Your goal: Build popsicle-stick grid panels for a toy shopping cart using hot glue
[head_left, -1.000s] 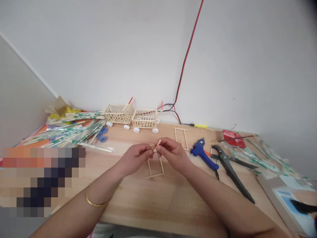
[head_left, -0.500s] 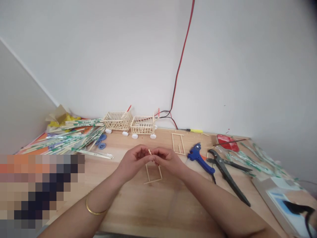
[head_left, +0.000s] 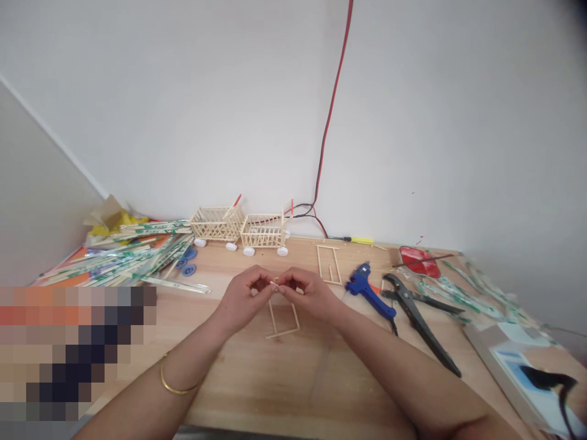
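Left hand [head_left: 243,299]: narrow, thumb and finger pinched on a small stick [head_left: 275,283] (mostly hidden by the fingers).
Right hand [head_left: 314,293]: also narrow, its fingertips meeting the left ones at the same stick.
Stick: between the fingertips, over the far end of the near frame; whether it touches that frame I cannot tell.
Near frame [head_left: 283,333]: flat on the table [head_left: 257,385], its near end in view, its far end partly covered by the hands.
Far frame [head_left: 339,266]: flat, to the right of the hands and farther back, a short piece inside it.
Carts: two, side by side at the far edge, the left cart [head_left: 216,224] and the right cart [head_left: 265,232] (both on white wheels).
Discs [head_left: 188,269]: blue, left of the hands, beside the wrapped sticks [head_left: 151,250], which lie in a heap at far left.
Glue gun [head_left: 370,292]: blue, lying right of the right hand.
Cutter [head_left: 422,318]: dark, just right of the glue gun, handles spread.
Screwdriver [head_left: 361,241]: yellow-handled, along the far edge.
Bangle [head_left: 172,388]: gold, on the left forearm.
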### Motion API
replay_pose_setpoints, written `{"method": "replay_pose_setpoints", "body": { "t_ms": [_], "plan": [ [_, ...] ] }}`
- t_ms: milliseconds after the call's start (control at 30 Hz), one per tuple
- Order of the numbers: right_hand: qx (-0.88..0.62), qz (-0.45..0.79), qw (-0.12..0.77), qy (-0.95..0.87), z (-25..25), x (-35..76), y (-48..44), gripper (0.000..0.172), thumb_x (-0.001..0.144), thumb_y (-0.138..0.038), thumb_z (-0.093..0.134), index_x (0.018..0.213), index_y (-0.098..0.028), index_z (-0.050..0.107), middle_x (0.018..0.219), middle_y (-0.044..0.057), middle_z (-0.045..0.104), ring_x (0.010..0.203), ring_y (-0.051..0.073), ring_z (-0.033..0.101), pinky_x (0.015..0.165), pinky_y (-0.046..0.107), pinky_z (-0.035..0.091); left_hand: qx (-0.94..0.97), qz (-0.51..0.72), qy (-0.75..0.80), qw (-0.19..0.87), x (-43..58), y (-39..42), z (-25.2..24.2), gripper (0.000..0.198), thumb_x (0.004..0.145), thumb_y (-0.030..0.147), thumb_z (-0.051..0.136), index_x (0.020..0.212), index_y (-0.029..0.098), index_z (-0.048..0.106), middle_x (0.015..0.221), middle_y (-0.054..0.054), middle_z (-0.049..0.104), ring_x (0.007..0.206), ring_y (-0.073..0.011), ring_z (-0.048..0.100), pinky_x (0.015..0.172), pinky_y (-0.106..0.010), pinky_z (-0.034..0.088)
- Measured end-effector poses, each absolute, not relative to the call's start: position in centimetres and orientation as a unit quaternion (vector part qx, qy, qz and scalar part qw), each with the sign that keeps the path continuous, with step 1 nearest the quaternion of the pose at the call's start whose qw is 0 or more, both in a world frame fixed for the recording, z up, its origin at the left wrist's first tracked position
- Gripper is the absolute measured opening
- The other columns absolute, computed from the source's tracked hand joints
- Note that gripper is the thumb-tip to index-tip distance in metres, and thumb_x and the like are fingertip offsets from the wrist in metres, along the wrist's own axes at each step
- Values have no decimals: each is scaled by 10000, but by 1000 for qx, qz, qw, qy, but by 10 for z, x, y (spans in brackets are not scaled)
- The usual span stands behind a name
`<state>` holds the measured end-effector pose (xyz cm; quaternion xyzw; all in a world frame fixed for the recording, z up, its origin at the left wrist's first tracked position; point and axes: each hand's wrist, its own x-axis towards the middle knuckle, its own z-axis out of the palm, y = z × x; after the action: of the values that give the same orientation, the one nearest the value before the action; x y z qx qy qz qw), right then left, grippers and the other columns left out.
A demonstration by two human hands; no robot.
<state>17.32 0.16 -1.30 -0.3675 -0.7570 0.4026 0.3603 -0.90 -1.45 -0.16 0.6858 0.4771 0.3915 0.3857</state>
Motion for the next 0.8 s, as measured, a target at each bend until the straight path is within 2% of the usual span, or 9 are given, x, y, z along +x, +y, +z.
{"method": "replay_pose_setpoints", "body": {
  "t_ms": [200, 400, 533, 633, 800],
  "plan": [
    [-376, 369, 377, -762, -12, 173, 3, 147, 820, -300, 580, 854, -167, 631, 767, 26, 613, 653, 107, 500, 616, 243, 416, 644, 421, 465, 438, -10, -12, -4, 191, 757, 339, 632, 804, 154, 637, 756, -26, 638, 710, -142, 559, 664, -252, 418],
    [-377, 362, 393, -757, -12, 174, 2, 76, 794, -214, 573, 830, -163, 616, 776, 24, 608, 678, 109, 518, 634, 240, 426, 570, 468, 461, 493, -8, -11, -4, 180, 713, 307, 677, 769, 154, 598, 674, 21, 573, 633, -102, 507, 614, -223, 394],
    [-370, 350, 384, -771, -8, 173, -1, 90, 797, -190, 548, 846, -171, 622, 767, 18, 612, 661, 104, 516, 623, 235, 425, 551, 465, 451, 527, -6, -14, 0, 190, 699, 293, 689, 762, 153, 576, 739, 1, 618, 685, -114, 548, 660, -238, 422],
    [-348, 322, 378, -795, -4, 175, 1, 137, 790, -169, 534, 885, -179, 632, 798, 24, 615, 685, 109, 528, 646, 241, 431, 546, 470, 452, 526, -6, -14, 0, 183, 693, 273, 692, 735, 151, 563, 690, 7, 613, 653, -110, 549, 653, -239, 424],
    [-400, 291, 445, -746, 13, 190, 5, 128, 821, -229, 529, 909, -183, 610, 796, 30, 609, 689, 122, 525, 631, 255, 424, 535, 502, 427, 529, -7, -12, -5, 146, 695, 223, 685, 723, 156, 559, 714, 5, 622, 653, -110, 575, 666, -249, 438]
  ]
}}
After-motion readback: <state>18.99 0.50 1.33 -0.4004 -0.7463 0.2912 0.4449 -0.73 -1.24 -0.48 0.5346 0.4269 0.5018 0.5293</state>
